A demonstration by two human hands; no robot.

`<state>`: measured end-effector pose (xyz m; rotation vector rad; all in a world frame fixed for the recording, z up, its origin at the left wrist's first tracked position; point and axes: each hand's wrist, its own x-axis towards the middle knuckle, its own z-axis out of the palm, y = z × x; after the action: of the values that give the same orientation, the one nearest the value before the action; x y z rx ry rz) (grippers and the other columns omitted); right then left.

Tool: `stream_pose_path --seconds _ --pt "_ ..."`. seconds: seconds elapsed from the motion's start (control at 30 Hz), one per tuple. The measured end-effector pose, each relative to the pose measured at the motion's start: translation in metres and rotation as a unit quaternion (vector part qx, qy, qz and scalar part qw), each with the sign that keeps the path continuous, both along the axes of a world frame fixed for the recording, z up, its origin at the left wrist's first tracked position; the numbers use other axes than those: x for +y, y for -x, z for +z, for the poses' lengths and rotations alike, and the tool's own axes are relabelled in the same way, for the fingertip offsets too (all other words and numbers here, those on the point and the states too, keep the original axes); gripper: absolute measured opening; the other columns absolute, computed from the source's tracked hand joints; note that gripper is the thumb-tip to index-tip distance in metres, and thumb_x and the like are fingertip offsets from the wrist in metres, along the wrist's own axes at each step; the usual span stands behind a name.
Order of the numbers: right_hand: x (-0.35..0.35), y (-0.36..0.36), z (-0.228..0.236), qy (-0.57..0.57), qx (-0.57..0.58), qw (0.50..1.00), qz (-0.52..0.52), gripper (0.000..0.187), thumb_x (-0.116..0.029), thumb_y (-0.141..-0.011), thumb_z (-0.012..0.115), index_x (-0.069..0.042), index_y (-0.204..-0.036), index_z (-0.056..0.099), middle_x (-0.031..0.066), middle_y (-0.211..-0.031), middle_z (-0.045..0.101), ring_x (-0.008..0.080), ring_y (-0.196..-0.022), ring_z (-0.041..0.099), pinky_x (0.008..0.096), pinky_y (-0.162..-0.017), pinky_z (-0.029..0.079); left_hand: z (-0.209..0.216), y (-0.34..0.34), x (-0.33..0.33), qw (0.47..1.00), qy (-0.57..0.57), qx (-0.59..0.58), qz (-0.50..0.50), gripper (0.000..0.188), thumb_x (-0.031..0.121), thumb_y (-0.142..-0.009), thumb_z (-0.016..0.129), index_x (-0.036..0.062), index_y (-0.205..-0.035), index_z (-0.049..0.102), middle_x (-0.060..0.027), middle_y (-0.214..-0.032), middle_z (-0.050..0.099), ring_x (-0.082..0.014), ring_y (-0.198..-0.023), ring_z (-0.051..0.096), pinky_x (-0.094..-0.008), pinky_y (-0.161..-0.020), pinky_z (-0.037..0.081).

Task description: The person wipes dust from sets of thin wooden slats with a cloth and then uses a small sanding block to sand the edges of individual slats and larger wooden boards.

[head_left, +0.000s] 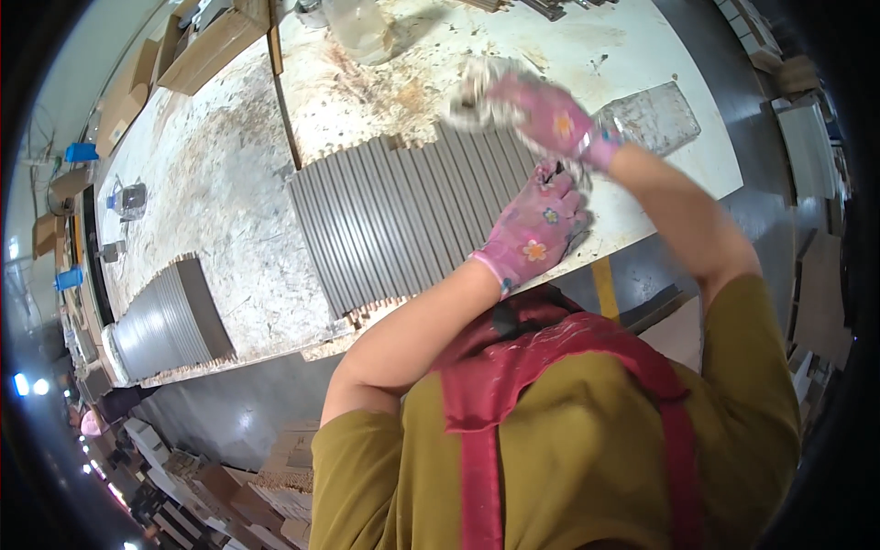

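A row of long grey strips (394, 220) lies side by side on the stained white table, their ends roughly lined up. At the row's right end is my left hand (536, 227), in a pink flowered glove, its fingers curled closed. Whatever sits inside those fingers is hidden. My right hand (555, 119), gloved alike and smeared by motion, is beyond the left one. It grips a crumpled, dirty whitish rag (478, 92) above the far right corner of the strips.
Right of my hands lies a grey, smudged rectangular block (653, 117). A second stack of grey strips (174, 321) rests at the table's left front. A cloudy plastic container (357, 29) stands at the back, near a cardboard box (215, 46). A clear bottle (131, 202) is at far left.
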<state>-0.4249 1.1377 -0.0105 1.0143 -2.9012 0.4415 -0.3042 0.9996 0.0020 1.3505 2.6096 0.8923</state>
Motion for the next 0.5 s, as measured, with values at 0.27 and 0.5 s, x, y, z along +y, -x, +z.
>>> stream_pose_path --seconds 0.27,0.5 --pt "-0.059 -0.044 0.038 -0.097 -0.022 0.970 0.223 0.041 -0.020 -0.088 0.062 -0.024 -0.128 0.058 0.0114 -0.104 0.064 0.0257 -0.095 0.066 0.0427 -0.086 0.054 -0.054 -0.014 0.010 0.996 -0.057 -0.014 0.065 0.024 0.023 -0.087 0.055 0.0131 -0.104 0.068 -0.0054 -0.110 0.063 -0.0281 -0.120 0.052 -0.0488 -0.108 0.035" --pt "-0.062 0.076 0.040 0.007 -0.031 0.998 -0.046 0.041 -0.018 -0.083 0.066 -0.008 -0.122 0.058 0.0152 -0.115 0.064 0.0332 -0.105 0.063 0.0399 -0.092 0.050 -0.023 0.002 0.004 0.986 -0.013 0.167 0.011 0.020 0.029 -0.088 0.057 0.0146 -0.094 0.069 -0.0068 -0.096 0.064 -0.0257 -0.111 0.055 -0.0474 -0.115 0.026"
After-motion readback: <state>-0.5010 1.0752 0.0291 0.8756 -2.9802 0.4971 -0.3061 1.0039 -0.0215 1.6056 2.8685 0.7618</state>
